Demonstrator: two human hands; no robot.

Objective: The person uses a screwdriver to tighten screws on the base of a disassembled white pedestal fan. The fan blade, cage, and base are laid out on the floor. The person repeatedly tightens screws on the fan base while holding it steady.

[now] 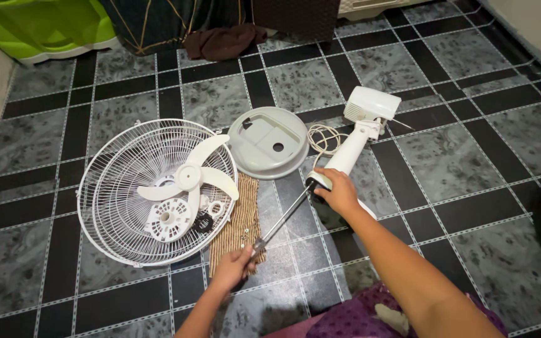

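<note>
Two bare forearms come up from the bottom edge, no sleeves on either, nothing covering them back from the fingers to where the view cuts them off. The left hand (pixel 231 268) shows no ring, no watch, no band behind its fingers. The right hand (pixel 339 191) is just as plain, wrist bare too. Down behind the right arm, well back from the fingers, there is purple patterned cloth (pixel 352 316) over the lap, with a pinkish fold beside it.
</note>
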